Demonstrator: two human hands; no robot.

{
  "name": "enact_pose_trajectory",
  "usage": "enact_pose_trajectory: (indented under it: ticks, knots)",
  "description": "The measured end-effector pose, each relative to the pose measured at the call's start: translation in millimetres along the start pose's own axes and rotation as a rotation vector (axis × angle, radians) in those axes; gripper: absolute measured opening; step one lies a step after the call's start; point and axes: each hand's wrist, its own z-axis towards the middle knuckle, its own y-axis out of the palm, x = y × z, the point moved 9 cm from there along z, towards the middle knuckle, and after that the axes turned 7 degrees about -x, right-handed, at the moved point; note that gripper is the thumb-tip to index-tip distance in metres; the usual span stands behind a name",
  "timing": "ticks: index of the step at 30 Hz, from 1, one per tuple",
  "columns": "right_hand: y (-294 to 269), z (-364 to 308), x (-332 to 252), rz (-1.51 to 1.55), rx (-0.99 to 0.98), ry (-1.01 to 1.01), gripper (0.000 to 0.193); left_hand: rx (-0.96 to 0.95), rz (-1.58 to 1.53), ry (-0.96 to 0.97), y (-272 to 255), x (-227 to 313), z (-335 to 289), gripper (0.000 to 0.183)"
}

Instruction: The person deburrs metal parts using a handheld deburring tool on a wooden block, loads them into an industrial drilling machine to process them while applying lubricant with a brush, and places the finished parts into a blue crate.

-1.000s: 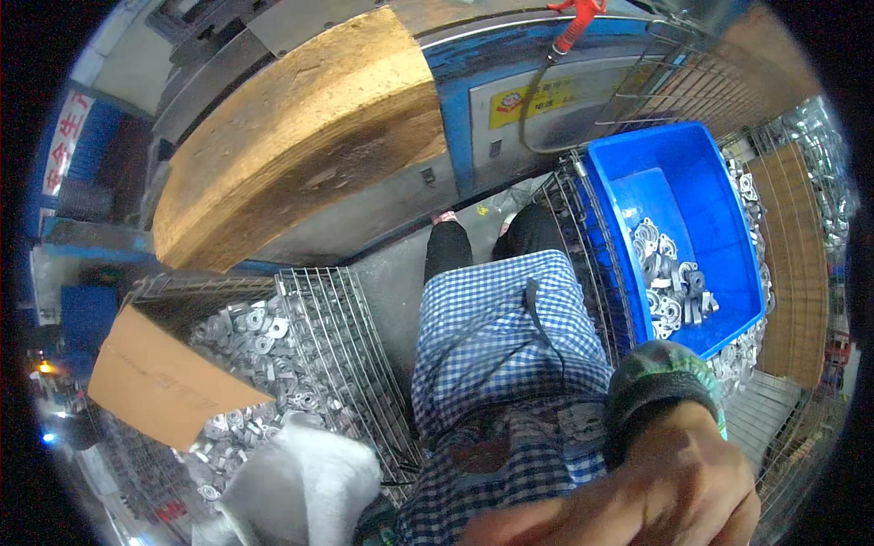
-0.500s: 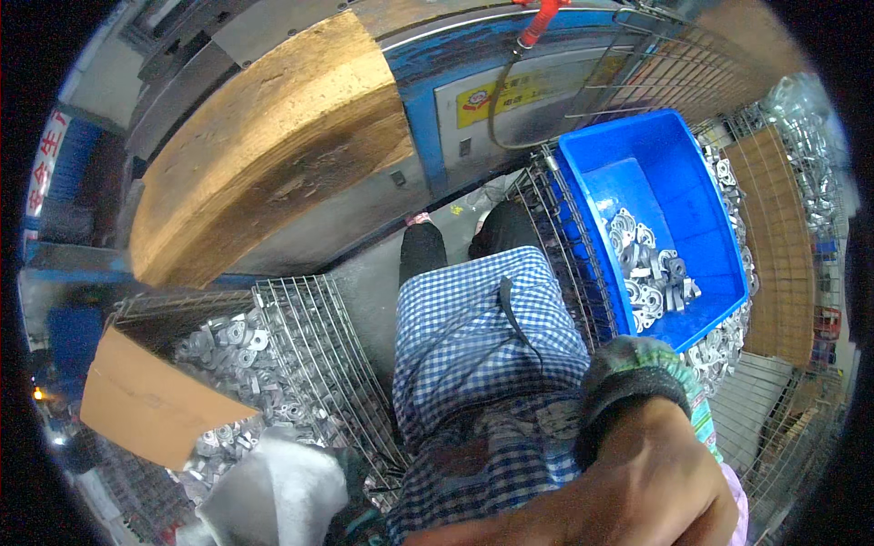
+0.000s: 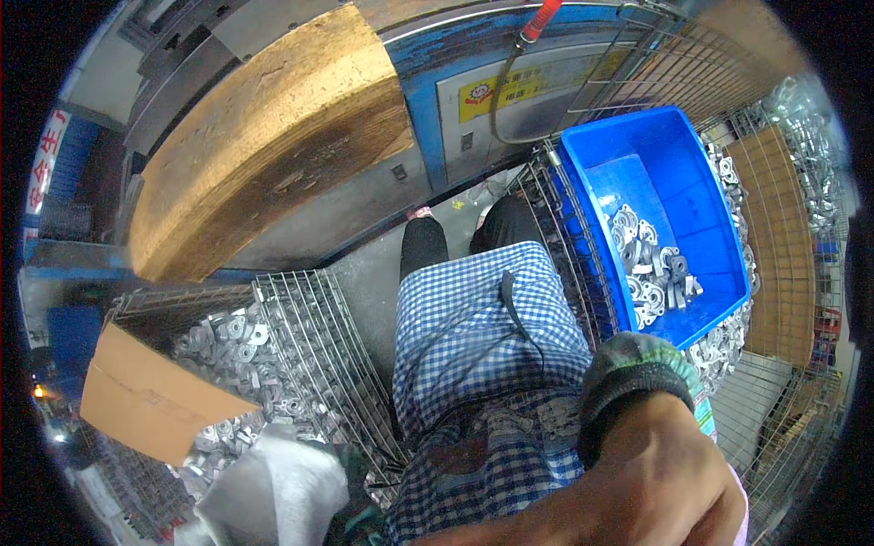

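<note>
My right hand (image 3: 657,469) is bare and raised very close at the lower right, bent back toward me below a dark knit cuff (image 3: 628,382). Most of its fingers run past the lower edge, so their grip is hidden. At the lower left, beside a dark green sleeve, is a white-grey shape (image 3: 278,487) that looks like my left hand in a glove. Its fingers cannot be made out. Near it, a wire basket (image 3: 319,337) holds many small silver metal parts (image 3: 241,337). Similar parts (image 3: 648,273) lie in a blue plastic bin (image 3: 628,182) beyond my right cuff.
A cardboard sheet (image 3: 150,396) leans in the left basket. Another cardboard panel (image 3: 774,246) lines the wire cage at right, which holds more metal parts (image 3: 719,350). Ahead stands a machine with a curved wooden block (image 3: 273,155) and a red hose end (image 3: 539,23).
The view has shifted very slightly. My right hand stays raised in nearly the same place, and the pale shape at the lower left has barely moved.
</note>
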Motion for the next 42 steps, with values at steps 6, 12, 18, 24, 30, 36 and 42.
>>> enact_pose_trajectory:
  ticks: [6,12,18,24,30,36,42]
  knots:
    - [-15.9,-8.7,-23.0,-0.248,0.008,0.037,0.034,0.0,-0.006,0.009,1.5,1.5,1.6,0.039]
    - [-23.6,-13.1,-35.8,-0.399,0.016,0.052,0.037,0.001,-0.013,0.015,3.0,1.8,4.6,0.038]
    - [-29.5,-14.1,-46.6,-0.507,0.025,0.057,0.041,0.007,-0.009,0.025,1.5,1.5,9.4,0.038]
    - [-32.5,-12.2,-55.5,-0.586,0.012,0.026,0.04,0.031,0.004,0.054,-3.5,6.9,16.5,0.037]
    - [-39.0,-9.5,-65.1,-0.648,-0.012,-0.039,0.029,0.069,-0.003,0.078,-6.5,11.5,28.1,0.037]
    - [-39.6,1.9,-66.7,-0.663,-0.037,-0.121,0.019,0.15,-0.001,0.081,-15.7,10.5,42.9,0.036]
    - [-52.0,7.9,-58.9,-0.687,0.002,-0.228,0.009,0.298,-0.055,0.054,-25.4,-0.1,58.4,0.036]
